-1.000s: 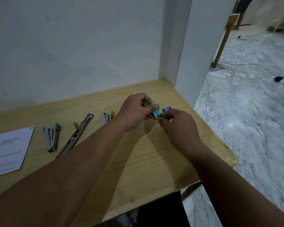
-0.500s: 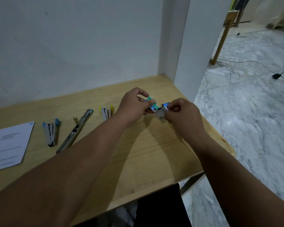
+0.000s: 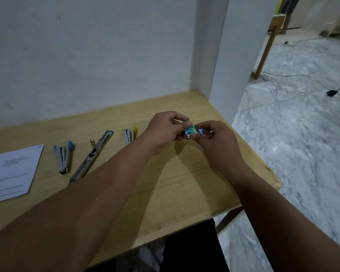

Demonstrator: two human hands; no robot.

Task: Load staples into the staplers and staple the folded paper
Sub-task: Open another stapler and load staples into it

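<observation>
My left hand pinches a small blue and green staple box above the wooden table. My right hand holds the box's other end, where a blue flap or inner tray sticks out. On the table to the left lie a yellow-tipped stapler, a long metal stapler opened out flat and a blue-tipped stapler. The folded white paper with printed lines lies at the far left. Whether any staples are out of the box is hidden by my fingers.
A white wall runs behind the table and a white pillar stands at its back right corner. The table's right edge drops to a marble floor with cables and a wooden furniture leg.
Both hands stayed together at the staple box, drifting a little. My right fingers have shifted on the box's end, and the blue part shows slightly more apart from the body.
</observation>
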